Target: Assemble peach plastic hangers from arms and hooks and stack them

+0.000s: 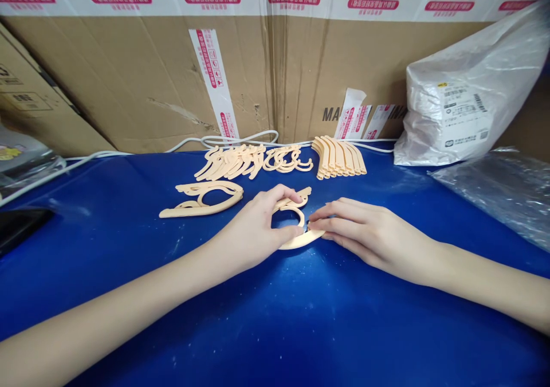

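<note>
A cream plastic folding hanger [303,240] lies low over the blue table between my hands, its curved hook forming a loop in the middle. My left hand [258,226] is closed around its left side, thumb on the near arm and index finger on the far arm. The fingers of my right hand [372,232] pinch the right end of the near arm; the fingertips partly hide that end. Left of my left hand rests another folded cream hanger [221,208], touched by neither hand.
Behind my hands lie loose cream parts: slim curved arms [232,162], hooks [286,160] and a row of wider arms [340,156]. A white cable [180,144] runs along cardboard boxes [150,77]. A plastic-wrapped package [455,112] stands right; a dark object [21,226] lies left.
</note>
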{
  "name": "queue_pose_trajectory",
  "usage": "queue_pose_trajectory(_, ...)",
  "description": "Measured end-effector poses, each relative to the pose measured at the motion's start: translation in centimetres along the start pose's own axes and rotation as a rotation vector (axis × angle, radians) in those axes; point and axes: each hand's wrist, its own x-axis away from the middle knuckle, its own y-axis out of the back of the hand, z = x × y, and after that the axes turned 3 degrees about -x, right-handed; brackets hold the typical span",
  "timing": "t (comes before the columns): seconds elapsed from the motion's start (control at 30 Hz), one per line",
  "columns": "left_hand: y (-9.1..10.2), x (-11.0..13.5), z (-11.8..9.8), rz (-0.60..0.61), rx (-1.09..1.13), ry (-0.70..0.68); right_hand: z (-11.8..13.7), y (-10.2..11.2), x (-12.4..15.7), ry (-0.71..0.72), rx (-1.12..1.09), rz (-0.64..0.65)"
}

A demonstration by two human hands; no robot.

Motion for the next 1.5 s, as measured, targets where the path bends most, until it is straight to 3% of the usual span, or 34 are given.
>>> queue_pose_trajectory(0.23,-0.2,0.5,0.0,0.071,-0.047,-0.001,0.0,-0.4,0.0,-0.014,-0.027,0.004)
queue_pose_trajectory(0.4,0.1,0.5,-0.5,0.027,-0.085,0.0,-0.3,-0.3,-0.1,-0.024,0.01,0.012)
queue_pose_trajectory(0.6,0.9,0.1,-0.1,-0.032,-0.352,-0.25,-1.6,0.2,-0.2,-0.088,0.189,-0.091)
queue_pose_trajectory(0.77,1.4,-0.3,0.3,-0.012,-0.456,-0.288,-1.5,0.5,-0.2,-0.251,0.241,-0.16)
queue_pose_trajectory(1.0,2.5,-0.8,0.3,0.139,-0.4,-0.332,-0.4,0.9,-0.1,-0.189,0.018,-0.071)
queue_pose_trajectory(1.13,2.9,-0.4,-0.1,0.25,-0.372,-0.265,-0.4,0.8,0.0,-0.101,-0.172,0.055)
queue_pose_trajectory(1.2,2.7,-0.2,-0.4,0.285,-0.38,-0.239,-0.5,0.8,0.0,-0.08,-0.219,0.058)
queue_pose_trajectory(1.37,2.1,0.0,-0.5,0.256,-0.445,-0.258,-1.4,1.5,-0.3,-0.258,-0.179,-0.171)
queue_pose_trajectory(1.5,2.1,-0.2,-0.3,0.2,-0.446,-0.301,-2.0,2.1,-0.4,-0.457,-0.168,-0.116)
